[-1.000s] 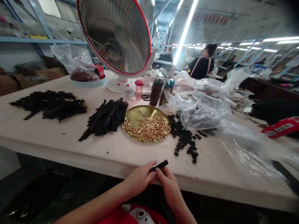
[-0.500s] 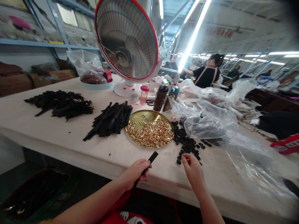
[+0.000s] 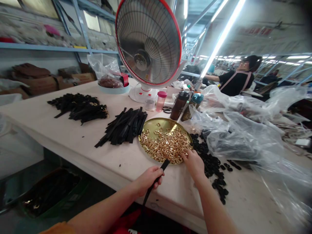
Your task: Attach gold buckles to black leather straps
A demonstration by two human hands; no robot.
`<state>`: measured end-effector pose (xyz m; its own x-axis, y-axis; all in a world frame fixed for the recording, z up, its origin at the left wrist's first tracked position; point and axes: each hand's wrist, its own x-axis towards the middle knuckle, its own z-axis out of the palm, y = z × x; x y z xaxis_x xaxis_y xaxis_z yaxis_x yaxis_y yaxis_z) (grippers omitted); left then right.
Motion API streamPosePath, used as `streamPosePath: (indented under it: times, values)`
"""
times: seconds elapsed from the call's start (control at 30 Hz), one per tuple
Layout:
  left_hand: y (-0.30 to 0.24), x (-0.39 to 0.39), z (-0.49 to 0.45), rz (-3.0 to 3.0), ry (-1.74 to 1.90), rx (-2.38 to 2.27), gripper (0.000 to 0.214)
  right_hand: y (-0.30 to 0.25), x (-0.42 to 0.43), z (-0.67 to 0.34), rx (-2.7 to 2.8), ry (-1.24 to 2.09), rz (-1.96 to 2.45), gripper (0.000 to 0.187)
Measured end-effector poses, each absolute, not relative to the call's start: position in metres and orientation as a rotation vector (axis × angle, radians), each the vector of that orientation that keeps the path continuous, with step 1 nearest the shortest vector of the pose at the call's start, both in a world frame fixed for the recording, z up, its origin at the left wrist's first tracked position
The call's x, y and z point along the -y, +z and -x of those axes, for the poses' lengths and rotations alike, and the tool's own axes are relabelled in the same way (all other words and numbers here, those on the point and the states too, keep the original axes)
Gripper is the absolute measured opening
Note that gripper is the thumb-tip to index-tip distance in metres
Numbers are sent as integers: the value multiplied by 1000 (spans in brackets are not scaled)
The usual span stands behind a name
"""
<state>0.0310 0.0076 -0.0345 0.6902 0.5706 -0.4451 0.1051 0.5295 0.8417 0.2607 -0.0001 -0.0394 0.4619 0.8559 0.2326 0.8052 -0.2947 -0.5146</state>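
Observation:
A black strap [image 3: 165,164] is pinched in my left hand [image 3: 151,178], its short end pointing up and away, the rest hanging past the table edge. My right hand [image 3: 195,165] is at the near right rim of a round gold tray [image 3: 152,124]. Its thumb and fingers close on a small gold buckle among the many gold buckles [image 3: 165,144] heaped there; the fingertips partly hide it. Beside that hand, small black pieces [image 3: 208,159] are scattered on the table. Left of the tray lies a pile of flat black straps [image 3: 124,126].
More black straps with gold fittings [image 3: 78,107] lie at the far left. Behind the tray stand a fan [image 3: 148,45], a pink-lidded cup [image 3: 161,101] and dark bottles [image 3: 179,105]. Clear plastic bags [image 3: 243,136] cover the right side. A co-worker [image 3: 235,78] is in the background.
My right hand has moved from the small black pieces to the buckles on the tray. The left hand still holds the strap. The view has swung left.

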Motion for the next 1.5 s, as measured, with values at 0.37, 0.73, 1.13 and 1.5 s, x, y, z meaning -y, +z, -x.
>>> streamPosePath:
  times: [0.37,0.73,1.13,1.5]
  values:
    - [-32,-4,-32,-1012,352,-790,24,-24,16,-246,1169,478,1849,20]
    - [10,15,-38,-1164,468,-699,21,-2,89,-151,427,1104,1262,27]
    - [19,27,-20,-1244,303,-743,13,-8,116,-144,921,960,1486,33]
    - [18,27,-15,-1208,262,-716,10,-6,121,-142,834,1028,1405,25]
